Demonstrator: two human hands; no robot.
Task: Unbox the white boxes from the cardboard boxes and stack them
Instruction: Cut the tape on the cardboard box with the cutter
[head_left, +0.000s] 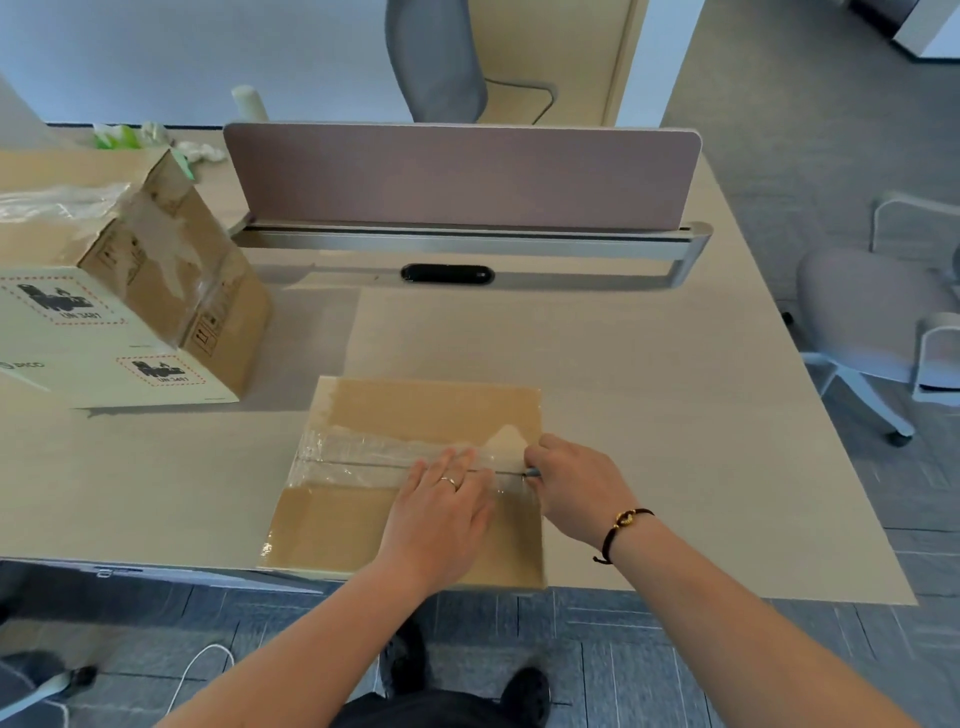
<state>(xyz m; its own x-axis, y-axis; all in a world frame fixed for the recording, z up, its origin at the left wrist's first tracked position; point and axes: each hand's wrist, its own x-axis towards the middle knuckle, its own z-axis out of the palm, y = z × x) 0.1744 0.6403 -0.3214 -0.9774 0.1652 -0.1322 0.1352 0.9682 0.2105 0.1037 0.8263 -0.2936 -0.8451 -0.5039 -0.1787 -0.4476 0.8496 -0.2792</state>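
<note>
A closed cardboard box (363, 525) lies flat at the table's front edge, its middle seam covered with clear tape. My left hand (441, 514) presses flat on the lid, fingers spread over the tape. My right hand (576, 488) is closed around a small grey tool (532, 472) whose tip rests on the seam at the box's right end. At the left stands a white box (78, 358) with black printed labels, and a taped cardboard box (171, 260) leans on top of it.
A mauve divider panel (462, 176) on a metal rail crosses the back of the table (649, 415). Grey office chairs stand at the right (878, 322) and behind the panel (441, 57). Green and white clutter (135, 137) lies at the back left.
</note>
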